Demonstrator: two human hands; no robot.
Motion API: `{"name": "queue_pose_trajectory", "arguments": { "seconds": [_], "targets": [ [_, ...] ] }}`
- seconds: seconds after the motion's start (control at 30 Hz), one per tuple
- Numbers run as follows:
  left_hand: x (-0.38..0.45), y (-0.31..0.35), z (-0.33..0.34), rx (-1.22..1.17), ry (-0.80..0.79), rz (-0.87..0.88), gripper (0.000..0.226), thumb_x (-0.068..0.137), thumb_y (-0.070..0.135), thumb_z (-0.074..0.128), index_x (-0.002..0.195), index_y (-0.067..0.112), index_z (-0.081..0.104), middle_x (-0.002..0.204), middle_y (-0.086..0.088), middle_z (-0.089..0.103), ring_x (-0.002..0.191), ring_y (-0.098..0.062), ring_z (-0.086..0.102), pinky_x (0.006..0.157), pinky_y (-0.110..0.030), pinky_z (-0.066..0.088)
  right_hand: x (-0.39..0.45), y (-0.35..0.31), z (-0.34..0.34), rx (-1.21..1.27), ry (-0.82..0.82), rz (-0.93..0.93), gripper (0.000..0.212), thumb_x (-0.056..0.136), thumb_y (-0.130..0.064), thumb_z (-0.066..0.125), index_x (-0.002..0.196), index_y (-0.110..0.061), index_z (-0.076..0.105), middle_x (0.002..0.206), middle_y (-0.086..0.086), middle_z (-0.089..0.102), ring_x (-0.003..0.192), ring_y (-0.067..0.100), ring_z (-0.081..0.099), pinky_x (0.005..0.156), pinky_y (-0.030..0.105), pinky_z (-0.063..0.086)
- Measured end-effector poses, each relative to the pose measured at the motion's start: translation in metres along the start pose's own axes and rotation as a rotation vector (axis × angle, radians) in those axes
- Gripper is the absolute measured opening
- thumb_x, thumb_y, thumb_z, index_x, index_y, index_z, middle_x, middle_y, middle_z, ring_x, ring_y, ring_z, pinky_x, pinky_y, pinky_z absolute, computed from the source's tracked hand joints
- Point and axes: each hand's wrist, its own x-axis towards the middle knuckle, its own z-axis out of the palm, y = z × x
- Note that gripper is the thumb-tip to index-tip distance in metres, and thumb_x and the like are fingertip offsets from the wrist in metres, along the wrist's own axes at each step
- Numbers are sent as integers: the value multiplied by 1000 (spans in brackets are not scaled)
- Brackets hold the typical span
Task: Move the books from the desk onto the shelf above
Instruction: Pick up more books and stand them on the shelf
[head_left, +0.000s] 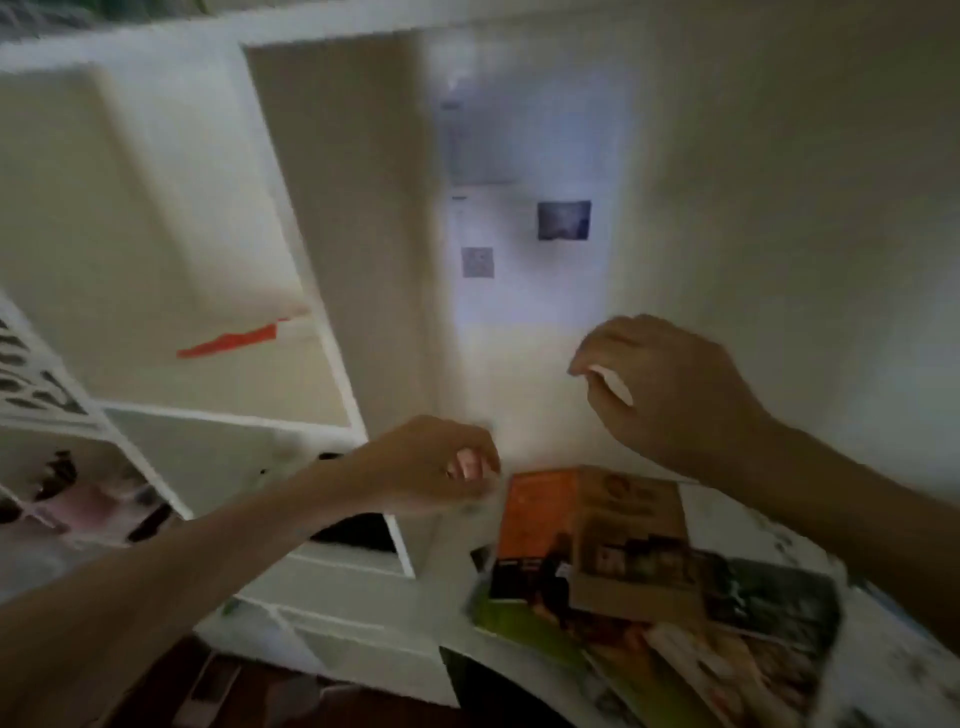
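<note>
The picture is blurred by motion. A loose pile of books lies on the desk at the lower right: an orange and tan book (592, 530) on top, a green one (519, 618) and a dark one (779, 597) under it. My left hand (431, 467) hovers just left of the pile, fingers curled, holding nothing. Higher up, over the pile's far edge, my right hand (670, 384) is half curled and empty. A white shelf unit (311, 260) stands to the left; an orange strip (228, 340) lies in one of its compartments.
White sheets of paper with small pictures (524, 208) hang on the cream wall behind the desk. The desk has a patterned white cover (883, 670). Lower shelf compartments at the left hold dark and pink items (93, 499). Dark floor shows at the bottom left.
</note>
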Motion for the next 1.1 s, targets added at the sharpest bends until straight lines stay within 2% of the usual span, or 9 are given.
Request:
{"name": "queue_pose_trajectory", "arguments": {
  "seconds": [0.07, 0.17, 0.33, 0.47, 0.6, 0.77, 0.9, 1.0, 1.1],
  "targets": [
    [46, 5, 62, -39, -152, -27, 29, 87, 25, 66, 116, 23, 62, 103, 5, 65, 88, -5, 61, 79, -15, 49, -68, 52, 33, 13, -239, 329, 20, 90, -15, 54, 106, -19, 66, 112, 0, 63, 98, 22, 62, 82, 36, 52],
    [92, 12, 139, -97, -283, -86, 37, 91, 23, 61, 126, 26, 52, 99, 4, 58, 86, -7, 56, 69, -8, 45, -158, 99, 80, 64, -438, 682, 26, 96, -22, 48, 118, -14, 60, 119, 4, 59, 108, 24, 58, 89, 32, 45],
    [134, -41, 246, -321, -341, -248, 78, 71, 58, 71, 135, 46, 27, 134, 15, 47, 117, -8, 50, 92, -27, 49, -239, 107, 168, 246, -621, 968, 19, 91, -34, 50, 96, -17, 59, 97, 4, 62, 86, 22, 61, 74, 34, 54],
    [156, -34, 265, -388, -223, -309, 75, 80, 29, 74, 141, 20, 31, 141, -1, 44, 128, -20, 45, 105, -32, 42, -250, 102, 206, 113, -529, 1035, 48, 86, -42, 61, 125, -15, 54, 123, 7, 55, 112, 26, 52, 93, 37, 48],
    [174, -20, 270, -827, -79, -433, 52, 76, 20, 80, 120, 35, 55, 127, 4, 56, 114, -18, 54, 95, -39, 52, -253, 88, 212, 71, -473, 1042, 69, 81, -45, 68, 140, -17, 43, 138, 4, 47, 126, 27, 42, 103, 40, 40],
    [172, -18, 269, -879, -106, -367, 57, 95, 7, 51, 139, 38, 34, 135, 6, 50, 121, -19, 51, 99, -46, 48, -262, 95, 190, 285, -252, 1082, 50, 90, -46, 58, 134, -24, 50, 127, -9, 56, 114, 10, 51, 98, 26, 44],
    [155, -16, 234, -950, 45, -431, 39, 99, 11, 49, 131, 31, 42, 129, 3, 53, 113, -21, 54, 99, -49, 47, -282, 122, 141, 293, 30, 1315, 26, 97, -28, 53, 121, -19, 57, 111, 0, 64, 97, 11, 59, 88, 28, 50],
    [150, 13, 201, -1177, 71, -398, 28, 98, 11, 52, 114, 34, 54, 109, 3, 64, 96, -21, 63, 73, -42, 56, -312, 142, 114, 157, 143, 1424, 21, 96, -17, 52, 115, -12, 59, 108, 8, 64, 90, 14, 57, 82, 28, 46],
    [170, 55, 207, -1289, -103, -474, 24, 97, 17, 53, 119, 27, 55, 112, -6, 67, 96, -31, 67, 58, -41, 58, -339, 151, 101, 94, 184, 1574, 23, 95, -17, 55, 117, -10, 55, 107, 9, 61, 86, 15, 55, 76, 27, 45]
  ]
}}
